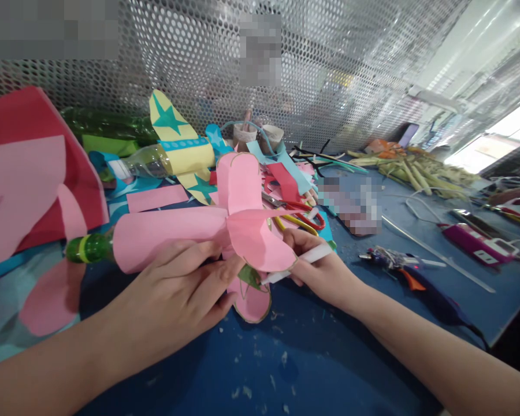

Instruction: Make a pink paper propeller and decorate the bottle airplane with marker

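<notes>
A green bottle (90, 248) lies on its side, wrapped in pink paper (169, 231), with rounded pink paper flaps (248, 182) edged in a gold-brown line at its right end. My left hand (190, 277) presses on the wrapped bottle near those flaps, fingers closed on it. In my right hand (316, 263) is a slim white pen (303, 263), pinched between thumb and fingers. Its tip points left at a bit of green (249, 276) between the flaps; I cannot tell whether it touches. The right fingers are also close to the edge of a curled pink flap.
Scissors (301, 214) with red and yellow handles lie just beyond, among paper scraps. Behind is a yellow bottle plane (190, 157) with green stars. A glue gun (416, 277), purple cutter (476, 240) and phone-like object (351, 211) lie right. Red sheets (82, 150) stand left.
</notes>
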### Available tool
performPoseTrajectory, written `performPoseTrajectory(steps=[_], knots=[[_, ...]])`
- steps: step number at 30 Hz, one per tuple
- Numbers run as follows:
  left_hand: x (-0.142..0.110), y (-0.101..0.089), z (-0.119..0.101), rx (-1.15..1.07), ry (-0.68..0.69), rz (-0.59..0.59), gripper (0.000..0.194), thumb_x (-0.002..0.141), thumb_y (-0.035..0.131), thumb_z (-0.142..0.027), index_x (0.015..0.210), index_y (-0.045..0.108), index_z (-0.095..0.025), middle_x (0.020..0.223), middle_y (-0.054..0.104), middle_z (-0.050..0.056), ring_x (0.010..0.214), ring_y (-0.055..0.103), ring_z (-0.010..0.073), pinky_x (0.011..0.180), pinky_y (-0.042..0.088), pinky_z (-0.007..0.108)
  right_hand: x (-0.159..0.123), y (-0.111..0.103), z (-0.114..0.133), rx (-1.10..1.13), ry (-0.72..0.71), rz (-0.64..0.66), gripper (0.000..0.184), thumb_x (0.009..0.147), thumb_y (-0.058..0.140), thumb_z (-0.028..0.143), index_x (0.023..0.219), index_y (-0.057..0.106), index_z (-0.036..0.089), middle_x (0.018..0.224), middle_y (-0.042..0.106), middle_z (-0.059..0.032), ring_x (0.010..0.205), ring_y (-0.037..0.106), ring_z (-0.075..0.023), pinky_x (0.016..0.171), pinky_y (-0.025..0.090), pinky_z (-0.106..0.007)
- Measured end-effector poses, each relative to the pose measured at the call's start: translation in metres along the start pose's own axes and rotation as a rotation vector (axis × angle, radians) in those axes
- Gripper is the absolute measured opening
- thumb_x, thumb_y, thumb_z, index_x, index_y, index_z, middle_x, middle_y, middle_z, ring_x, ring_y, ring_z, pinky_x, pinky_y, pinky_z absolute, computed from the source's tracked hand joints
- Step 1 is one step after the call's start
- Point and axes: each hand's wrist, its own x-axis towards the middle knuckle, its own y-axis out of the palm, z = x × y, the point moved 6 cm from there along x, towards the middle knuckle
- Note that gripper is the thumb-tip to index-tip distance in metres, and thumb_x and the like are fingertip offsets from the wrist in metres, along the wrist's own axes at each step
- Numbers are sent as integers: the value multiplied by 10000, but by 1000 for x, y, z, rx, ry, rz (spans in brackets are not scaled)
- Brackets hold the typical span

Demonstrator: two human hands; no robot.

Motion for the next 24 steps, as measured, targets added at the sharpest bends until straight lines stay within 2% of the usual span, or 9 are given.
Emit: performPoseTrajectory(steps=[4, 13, 20, 24], knots=[[1, -2, -3, 35, 31, -16, 340, 949, 325, -103, 941, 657, -175, 861, 734, 56, 832, 679, 253, 729, 575, 406, 1, -1, 0, 19, -2, -14, 285, 793, 626, 296, 639, 396, 227, 485, 421, 95, 404, 337, -61, 397, 222, -201], [-5, 1, -3, 20, 52, 15, 283, 917, 391, -141, 949, 660, -220, 956, 713, 53, 909, 661, 262, 762, 581, 430, 2, -1, -1, 28, -4, -31, 297, 791, 634, 335, 644, 400, 227, 476, 425, 97, 397, 343, -61, 393, 228, -198], [-4, 1, -2, 40, 33, 8, 325, 921, 345, -117, 975, 654, -198, 866, 722, 57, 885, 673, 266, 743, 597, 434, 2, -1, 1, 37, -21, -12, 277, 806, 608, 293, 638, 398, 226, 471, 427, 100, 396, 352, -57, 398, 239, -193], [-3, 2, -2, 25, 21, 16, 317, 930, 351, -132, 988, 655, -201, 889, 726, 56, 891, 671, 267, 736, 595, 429, 2, 0, 0, 18, 2, 7, 277, 807, 606, 294, 635, 401, 223, 475, 444, 91, 394, 358, -57, 392, 233, -193]])
